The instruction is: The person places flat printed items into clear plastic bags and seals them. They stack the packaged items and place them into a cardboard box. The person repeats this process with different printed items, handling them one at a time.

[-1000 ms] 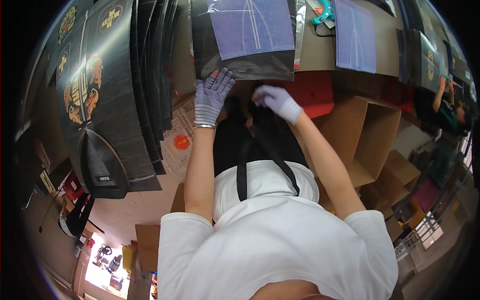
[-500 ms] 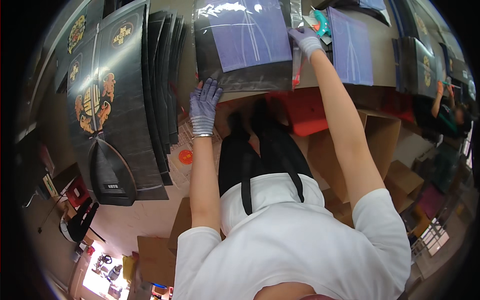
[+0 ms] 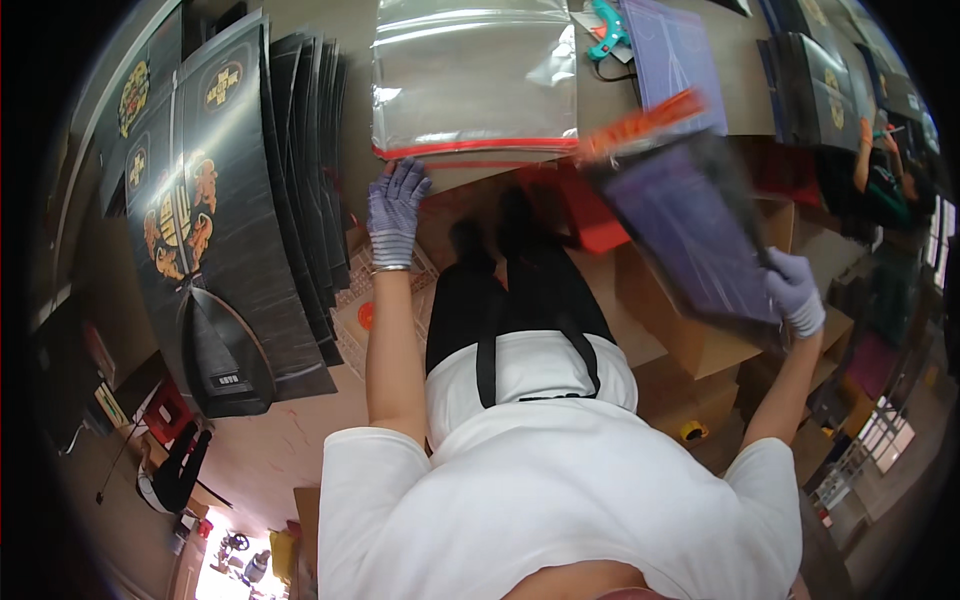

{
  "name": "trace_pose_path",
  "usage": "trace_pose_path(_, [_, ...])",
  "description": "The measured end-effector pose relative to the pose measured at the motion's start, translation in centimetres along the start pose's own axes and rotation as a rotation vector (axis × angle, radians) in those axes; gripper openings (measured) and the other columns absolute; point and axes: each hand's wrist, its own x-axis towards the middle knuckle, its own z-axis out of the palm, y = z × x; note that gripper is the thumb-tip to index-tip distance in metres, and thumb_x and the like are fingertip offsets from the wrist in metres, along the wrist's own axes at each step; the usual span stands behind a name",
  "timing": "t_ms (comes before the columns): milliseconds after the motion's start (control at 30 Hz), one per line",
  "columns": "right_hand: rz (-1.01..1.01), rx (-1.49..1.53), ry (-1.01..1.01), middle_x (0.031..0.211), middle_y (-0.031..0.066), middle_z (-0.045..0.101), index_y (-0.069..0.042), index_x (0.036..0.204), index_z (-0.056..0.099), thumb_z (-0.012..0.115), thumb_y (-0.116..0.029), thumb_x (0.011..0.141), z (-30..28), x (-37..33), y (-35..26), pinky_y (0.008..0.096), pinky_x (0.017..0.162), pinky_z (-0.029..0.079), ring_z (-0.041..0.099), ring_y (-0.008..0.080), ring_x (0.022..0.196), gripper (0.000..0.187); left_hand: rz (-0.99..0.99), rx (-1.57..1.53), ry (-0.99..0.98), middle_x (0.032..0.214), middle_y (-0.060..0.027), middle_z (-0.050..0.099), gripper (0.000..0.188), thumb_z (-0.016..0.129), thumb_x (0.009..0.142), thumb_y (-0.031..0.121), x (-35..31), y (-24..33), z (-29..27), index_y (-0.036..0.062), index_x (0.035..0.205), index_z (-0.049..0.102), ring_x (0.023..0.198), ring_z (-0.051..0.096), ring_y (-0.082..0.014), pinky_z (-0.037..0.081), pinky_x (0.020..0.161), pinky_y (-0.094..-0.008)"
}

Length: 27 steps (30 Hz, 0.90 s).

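The grey-brown table (image 3: pixel 355 60) crosses the top of the view; on the left a row of black printed panels (image 3: pixel 245 225) walls off that side, gold emblems on its face; an open cardboard box (image 3: pixel 690 345) sits below the table at the right, a red object (image 3: pixel 592 215) near it; clear bags (image 3: pixel 475 85) with a red border lie mid-table; dark packs (image 3: pixel 812 90) stand far right, near a co-worker (image 3: pixel 880 195); a purple sheet (image 3: pixel 675 55) lies right of the bags, a teal glue gun (image 3: pixel 608 32) between.

The right hand (image 3: pixel 795 290) is clamped on the near end of a bagged packet (image 3: pixel 695 230), blurred, purple over black with a red-orange strip at its far end; the packet hangs tilted before the box; the left hand (image 3: pixel 398 205) has its fingers stretched out at the bags' red border, whether touching I cannot tell; the hands are well apart.

The table's front edge runs just below that border; tabletop shows either side of the bags, the left strip narrowing toward the person; open air lies between the forearms and the torso's sides.
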Motion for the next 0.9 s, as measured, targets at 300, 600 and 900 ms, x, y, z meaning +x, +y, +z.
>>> trace_pose_path(300, [0.126,-0.964,0.008,0.084,0.0178,0.064,-0.015,0.120,0.045,0.051,-0.014,0.078,21.2,11.3,14.8,0.0405,0.063,0.051,0.063,0.0321,0.074,0.042,0.254,1.214,-0.152,0.091,-0.0122,0.061,0.015,0.051,0.081,0.003,-9.8,2.7,12.6,-0.0007,0.095,0.057,0.084,0.060,-0.0230,0.048,0.076,-0.0315])
trace_pose_path(600, [-0.196,-0.434,-0.260,0.092,0.0179,0.062,-0.011,0.105,0.057,0.050,-0.023,0.081,29.6,16.8,-0.5,0.0446,0.077,0.046,0.058,0.0366,0.088,0.028,0.777,2.397,0.269,0.112,-0.0158,0.054,0.035,0.066,0.064,0.018,-20.6,15.9,23.8,0.0012,0.094,0.061,0.116,0.042,-0.0338,0.027,0.098,-0.0490])
trace_pose_path(900, [-0.422,0.732,-0.613,0.076,0.0083,0.063,0.002,0.103,0.057,0.043,-0.019,0.092,25.8,17.6,-19.8,0.0251,0.064,0.050,0.059,0.0121,0.065,0.027,0.642,2.453,0.439,0.131,-0.0156,0.040,0.042,0.062,0.066,0.017,-22.8,16.6,21.9,0.0003,0.103,0.056,0.127,0.029,-0.0331,0.019,0.103,-0.0519])
